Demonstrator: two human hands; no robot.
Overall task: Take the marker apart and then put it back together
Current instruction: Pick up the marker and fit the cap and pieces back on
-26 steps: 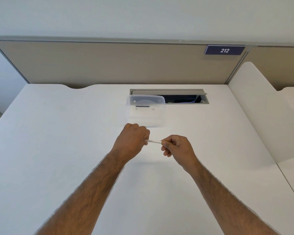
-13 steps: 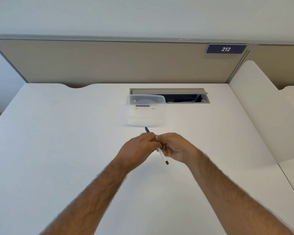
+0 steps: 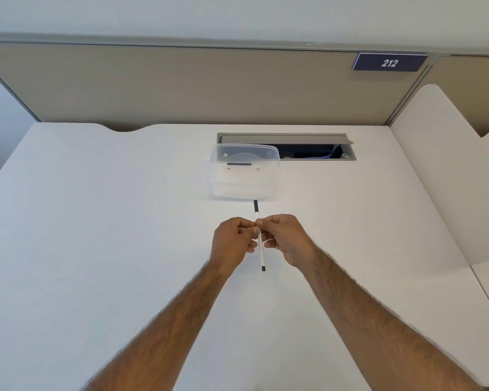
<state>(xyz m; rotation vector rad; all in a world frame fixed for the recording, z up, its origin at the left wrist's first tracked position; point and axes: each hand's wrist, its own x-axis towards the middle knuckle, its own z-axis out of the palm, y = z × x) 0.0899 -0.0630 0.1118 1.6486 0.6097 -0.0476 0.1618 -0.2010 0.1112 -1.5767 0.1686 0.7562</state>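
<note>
A thin white marker [image 3: 261, 253] with a black cap at its far end and a black plug at its near end is held above the white desk, pointing almost straight away from me. My left hand [image 3: 233, 245] and my right hand [image 3: 285, 239] meet at its middle, fingertips pinching the barrel from both sides. The black cap pokes out beyond the fingers toward the clear box. The middle of the barrel is hidden by my fingers.
A clear plastic box [image 3: 244, 172] with a lid stands just beyond the hands. Behind it is an open cable slot [image 3: 308, 149] in the white desk [image 3: 96, 221]. A beige partition with a "212" sign [image 3: 389, 62] closes the back; a white divider [image 3: 441, 165] rises at right.
The hands came together from holding the marker crosswise. The marker has turned from sideways to pointing nearly straight away from me, and it now sits more upright between the fingers than half a second ago.
</note>
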